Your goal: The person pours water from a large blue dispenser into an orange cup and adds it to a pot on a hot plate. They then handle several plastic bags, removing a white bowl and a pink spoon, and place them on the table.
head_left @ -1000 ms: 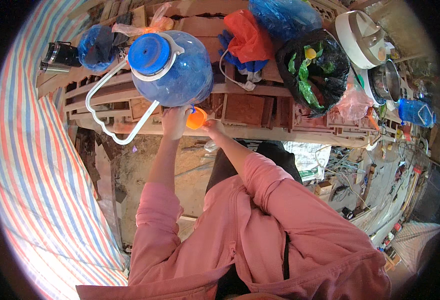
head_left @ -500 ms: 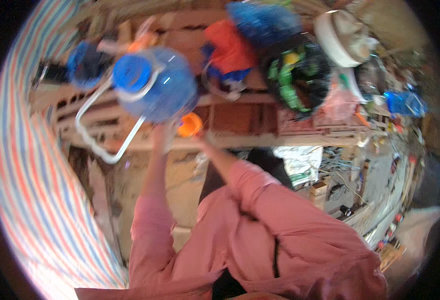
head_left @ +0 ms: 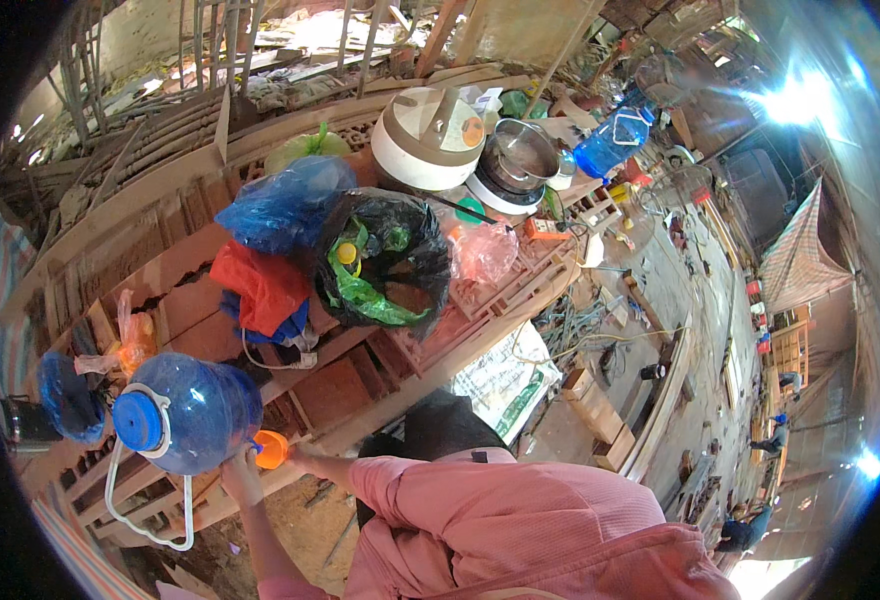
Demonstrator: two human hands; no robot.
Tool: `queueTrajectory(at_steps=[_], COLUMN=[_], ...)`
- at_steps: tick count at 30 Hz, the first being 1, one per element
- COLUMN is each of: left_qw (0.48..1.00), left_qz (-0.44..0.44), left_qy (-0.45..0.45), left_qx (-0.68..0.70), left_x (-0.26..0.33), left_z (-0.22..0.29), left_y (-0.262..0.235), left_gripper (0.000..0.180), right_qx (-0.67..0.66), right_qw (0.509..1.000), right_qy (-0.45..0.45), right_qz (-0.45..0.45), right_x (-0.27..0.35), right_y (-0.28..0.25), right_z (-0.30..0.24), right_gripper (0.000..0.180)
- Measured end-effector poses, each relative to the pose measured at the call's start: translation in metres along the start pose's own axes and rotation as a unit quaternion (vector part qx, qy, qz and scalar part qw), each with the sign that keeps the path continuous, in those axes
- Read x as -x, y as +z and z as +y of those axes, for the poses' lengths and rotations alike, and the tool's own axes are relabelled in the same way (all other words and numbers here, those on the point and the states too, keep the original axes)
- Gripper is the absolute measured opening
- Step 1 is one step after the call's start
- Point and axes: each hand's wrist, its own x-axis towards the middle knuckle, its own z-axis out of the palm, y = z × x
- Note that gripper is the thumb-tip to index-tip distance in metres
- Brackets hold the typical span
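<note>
A big translucent blue water jug [head_left: 215, 410] lies tipped on its side at the left, its blue cap [head_left: 140, 420] turned left and its white handle [head_left: 112, 495] hanging down. My left hand [head_left: 242, 474] is closed at the jug's near end, at the small blue tap [head_left: 258, 446]; its fingers are partly hidden. Directly right of the tap is an orange cup [head_left: 273, 450], gripped in my right hand [head_left: 302, 460], which is small in view. Whether water runs into the cup is too small to tell.
Behind the jug are a red cloth [head_left: 260, 287], a blue plastic bag [head_left: 290, 200] and a black bag-lined bin [head_left: 385, 260]. Farther right stand a rice cooker [head_left: 427, 140], a pot [head_left: 518, 158] and another blue jug [head_left: 615, 140]. Wooden boxes [head_left: 600, 420] sit on the cluttered floor; people work far off.
The view has swung right, so the jug and both hands now sit lower and farther left. Both hands stay at the jug and the orange cup.
</note>
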Motion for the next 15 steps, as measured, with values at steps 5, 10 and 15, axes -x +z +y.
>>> queueTrajectory(at_steps=[5,10,15], left_qw=[1.000,0.998,0.998], left_qz=[-0.005,0.021,0.026], left_qy=[0.001,0.045,0.047], left_qx=[-0.004,0.025,0.011], left_x=[-0.001,-0.001,0.000], left_z=[-0.005,-0.011,-0.007], left_y=[0.003,0.006,0.004], left_gripper=[0.013,0.013,0.013], right_qx=[0.007,0.017,-0.061], right_qw=[1.000,1.000,0.995], right_qy=[0.005,0.007,-0.065], right_qz=[-0.011,-0.014,-0.052], right_x=[0.001,-0.006,-0.023], right_y=[0.001,0.003,0.006], right_z=[-0.004,0.006,0.020], right_gripper=[0.036,0.038,0.048])
